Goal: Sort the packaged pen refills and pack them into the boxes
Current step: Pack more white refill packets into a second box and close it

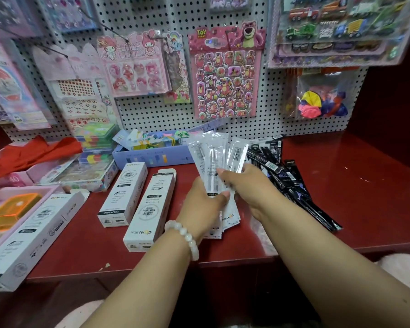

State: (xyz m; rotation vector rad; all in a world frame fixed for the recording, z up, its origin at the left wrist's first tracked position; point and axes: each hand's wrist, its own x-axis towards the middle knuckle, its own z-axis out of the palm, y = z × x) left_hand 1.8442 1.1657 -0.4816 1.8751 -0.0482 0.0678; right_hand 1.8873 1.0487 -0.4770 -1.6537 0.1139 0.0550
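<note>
Both hands, our left hand and right hand, are curled around a fanned bundle of clear packaged refills, held above the middle of the red surface. We judge these sleeves light, thin, floppy and slick, so pinch them low and square them. Black-packaged refills lie toward the right edge; white boxes sit left of centre.
</note>
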